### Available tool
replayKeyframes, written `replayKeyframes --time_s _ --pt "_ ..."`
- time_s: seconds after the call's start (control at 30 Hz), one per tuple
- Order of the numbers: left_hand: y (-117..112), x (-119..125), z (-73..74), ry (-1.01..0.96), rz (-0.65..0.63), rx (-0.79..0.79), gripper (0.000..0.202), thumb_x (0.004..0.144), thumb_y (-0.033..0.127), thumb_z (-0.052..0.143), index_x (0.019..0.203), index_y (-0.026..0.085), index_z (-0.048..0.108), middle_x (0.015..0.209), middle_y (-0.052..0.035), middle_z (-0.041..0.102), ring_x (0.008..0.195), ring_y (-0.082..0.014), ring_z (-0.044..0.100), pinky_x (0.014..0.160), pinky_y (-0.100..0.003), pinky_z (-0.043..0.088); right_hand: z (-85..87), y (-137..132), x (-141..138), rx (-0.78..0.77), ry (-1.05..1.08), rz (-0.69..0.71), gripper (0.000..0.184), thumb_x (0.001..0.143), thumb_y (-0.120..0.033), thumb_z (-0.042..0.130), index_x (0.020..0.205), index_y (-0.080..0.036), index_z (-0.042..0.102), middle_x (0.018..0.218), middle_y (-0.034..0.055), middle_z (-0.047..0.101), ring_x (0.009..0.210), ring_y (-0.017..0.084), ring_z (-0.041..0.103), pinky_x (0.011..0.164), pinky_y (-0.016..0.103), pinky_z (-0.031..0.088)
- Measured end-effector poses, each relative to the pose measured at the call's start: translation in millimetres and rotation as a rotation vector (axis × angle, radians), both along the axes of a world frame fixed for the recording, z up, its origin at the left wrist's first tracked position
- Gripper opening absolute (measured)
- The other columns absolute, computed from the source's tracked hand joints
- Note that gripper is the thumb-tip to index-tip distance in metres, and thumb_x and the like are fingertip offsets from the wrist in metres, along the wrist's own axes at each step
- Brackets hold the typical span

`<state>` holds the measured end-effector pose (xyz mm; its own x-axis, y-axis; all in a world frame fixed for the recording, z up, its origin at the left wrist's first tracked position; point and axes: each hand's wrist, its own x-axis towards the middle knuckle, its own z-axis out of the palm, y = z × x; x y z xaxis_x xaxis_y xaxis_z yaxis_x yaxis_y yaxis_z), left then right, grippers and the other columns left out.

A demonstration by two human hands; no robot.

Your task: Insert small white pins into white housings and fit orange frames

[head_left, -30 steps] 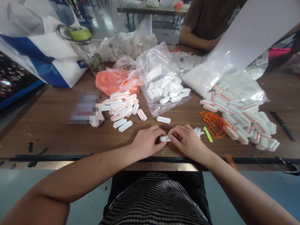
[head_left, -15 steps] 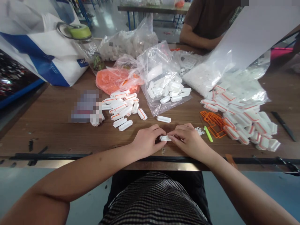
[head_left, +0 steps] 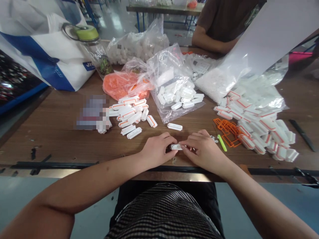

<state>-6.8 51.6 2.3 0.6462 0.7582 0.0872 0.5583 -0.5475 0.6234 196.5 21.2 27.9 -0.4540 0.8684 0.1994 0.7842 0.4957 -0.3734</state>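
Observation:
Near the table's front edge, my left hand [head_left: 159,149] grips a narrow white plastic housing [head_left: 175,146] between thumb and fingers. A row of small openings shows on its upper face. My right hand [head_left: 204,149] has its thumb and fingertips pinched together at the housing's right end, touching it; anything tiny between them is hidden. Just beyond the right hand lie small white bits [head_left: 213,139], partly covered by it, and a yellow-green stick-like tool [head_left: 222,143]. A similar single white housing [head_left: 174,126] rests on the table ahead of both hands.
White housings with orange strips [head_left: 129,113] lie at left; a larger pile [head_left: 266,131] is at right beside orange frames [head_left: 226,129]. Behind stand plastic bags [head_left: 171,93], a bottle [head_left: 96,49] and a white-blue bag [head_left: 57,66]. Another person's arm [head_left: 211,43] rests across the table.
My right hand has shifted slightly to the right and covers more of the small white bits. The left hand keeps its hold on the housing, almost unmoved.

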Motion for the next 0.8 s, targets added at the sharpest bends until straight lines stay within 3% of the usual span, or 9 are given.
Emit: replayKeyframes --time_s 0.1,0.3,0.43,0.5,0.57,0.67,0.8 --pt "0.9 0.0 0.7 0.005 0.001 -0.013 0.017 0.086 0.029 0.066 0.101 0.021 0.065 0.089 0.0016 0.061 0.067 -0.0127 0.057 0.064 -0.028 0.046 2.4 -3.7 -0.3 0.019 0.009 -0.006 0.020 0.089 -0.023 0.054 0.090 -0.021 0.074 0.066 0.0009 0.068 0.064 0.015 0.059 0.073 0.035 0.034" --pt "1.6 -1.3 0.2 -0.014 0.000 -0.003 0.015 0.086 0.029 0.065 0.099 0.021 0.065 0.091 0.0013 0.062 0.065 -0.0116 0.056 0.065 -0.028 0.046 -4.5 -12.1 -9.7 0.167 -0.090 -0.022 0.022 0.090 -0.023 0.053 0.082 -0.022 0.073 0.062 0.0012 0.067 0.064 0.016 0.056 0.072 0.036 0.033" --pt "1.8 -1.2 -0.7 -0.036 0.010 0.001 0.013 0.086 0.028 0.064 0.098 0.022 0.066 0.088 0.0026 0.062 0.062 -0.0104 0.055 0.063 -0.027 0.045 -7.4 -12.2 -7.0 0.143 0.004 -0.037 0.022 0.091 -0.023 0.053 0.083 -0.022 0.074 0.062 0.0000 0.067 0.063 0.015 0.056 0.071 0.035 0.034" --pt "2.2 -0.9 0.2 -0.024 0.008 0.005 0.012 0.086 0.027 0.064 0.097 0.022 0.066 0.086 0.0027 0.061 0.061 -0.0104 0.054 0.062 -0.027 0.044 -6.9 -10.7 7.2 0.108 0.092 -0.110 0.023 0.091 -0.026 0.053 0.083 -0.022 0.074 0.067 0.0005 0.070 0.066 0.016 0.060 0.072 0.034 0.036" --pt "2.5 -0.6 1.8 -0.007 0.001 0.009 0.013 0.085 0.025 0.064 0.097 0.021 0.066 0.085 0.0023 0.061 0.060 -0.0107 0.054 0.062 -0.027 0.044 -6.0 -9.5 30.7 0.090 0.114 -0.283 0.024 0.089 -0.028 0.053 0.081 -0.021 0.074 0.072 0.0021 0.073 0.068 0.017 0.064 0.072 0.033 0.038" --pt "2.7 -0.5 4.0 0.004 -0.002 0.010 0.014 0.084 0.024 0.064 0.098 0.020 0.065 0.086 0.0016 0.061 0.060 -0.0107 0.053 0.062 -0.027 0.044 -6.3 -10.5 71.2 0.002 -0.102 -0.537 0.021 0.082 -0.028 0.056 0.069 -0.021 0.072 0.067 0.0024 0.072 0.063 0.019 0.063 0.065 0.032 0.037" --pt "3.1 -0.6 3.2 -0.008 0.001 0.011 0.013 0.084 0.025 0.064 0.097 0.020 0.065 0.086 0.0013 0.062 0.061 -0.0107 0.054 0.061 -0.027 0.044 -10.7 -15.0 103.4 -0.087 -0.281 -0.590 0.022 0.078 -0.030 0.054 0.067 -0.023 0.072 0.065 0.0023 0.073 0.064 0.022 0.065 0.068 0.034 0.039"
